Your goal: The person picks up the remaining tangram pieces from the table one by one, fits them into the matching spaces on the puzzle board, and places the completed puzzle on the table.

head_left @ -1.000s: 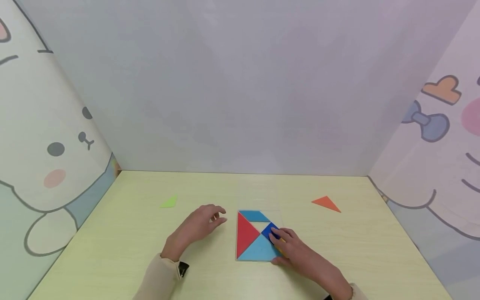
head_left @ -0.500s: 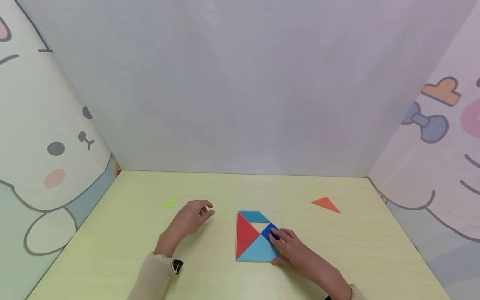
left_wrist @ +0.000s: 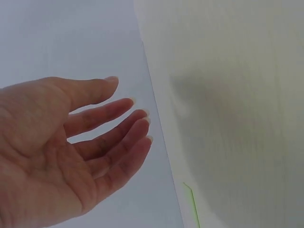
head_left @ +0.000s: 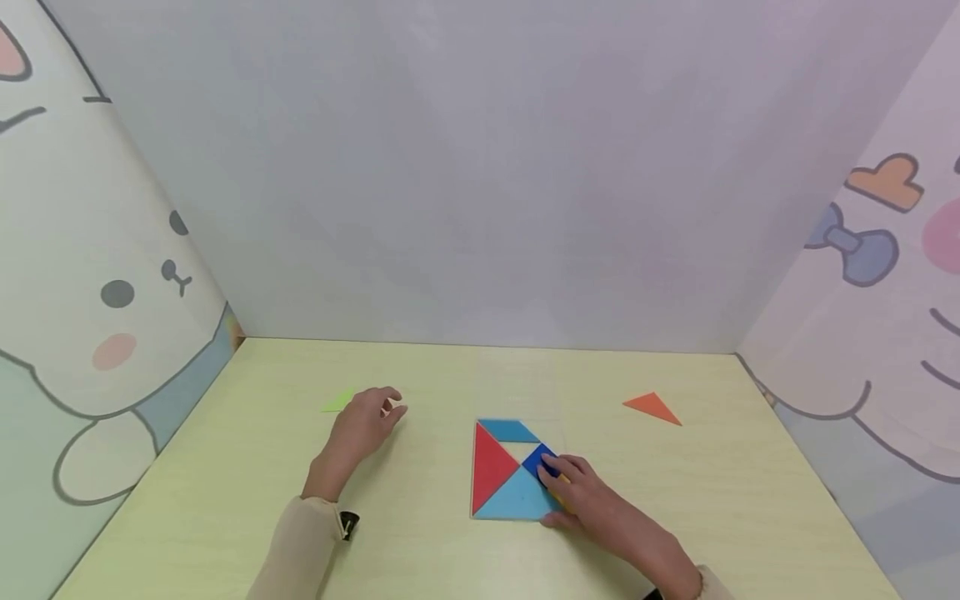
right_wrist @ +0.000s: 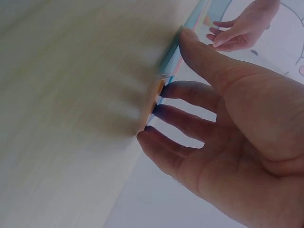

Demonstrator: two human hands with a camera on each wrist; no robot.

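flanking the table [head_left: 427, 558]: a left cartoon panel [head_left: 60, 250] and a right cartoon panel [head_left: 847, 350], with a grey-lilac back wall [head_left: 480, 167] between.
loose pieces: a light green triangle [head_left: 341, 403] at the left hand [head_left: 362, 425], and an orange triangle [head_left: 654, 407] lying flat, well apart beyond the right hand [head_left: 588, 500].
in the way: the left hand covers part of the green piece; the right lies across the tray's right side.
tray: the shallow tray [head_left: 519, 450], at mid-table, holds a red triangle [head_left: 491, 471], a light blue triangle [head_left: 517, 500], a blue slanted piece [head_left: 507, 431] and a dark blue square [head_left: 536, 458]; pale base shows among them.
left hand: raised above the tabletop, fingers loosely bent, thumb apart, holding nothing.
right hand: fingers relaxed and spread from the thumb, fingertips resting on the dark blue square, thumb at the tray's near edge.
hard to see: a yellow piece [right_wrist: 151, 102], mostly under the right fingers; the green triangle, cut off in the left wrist view.
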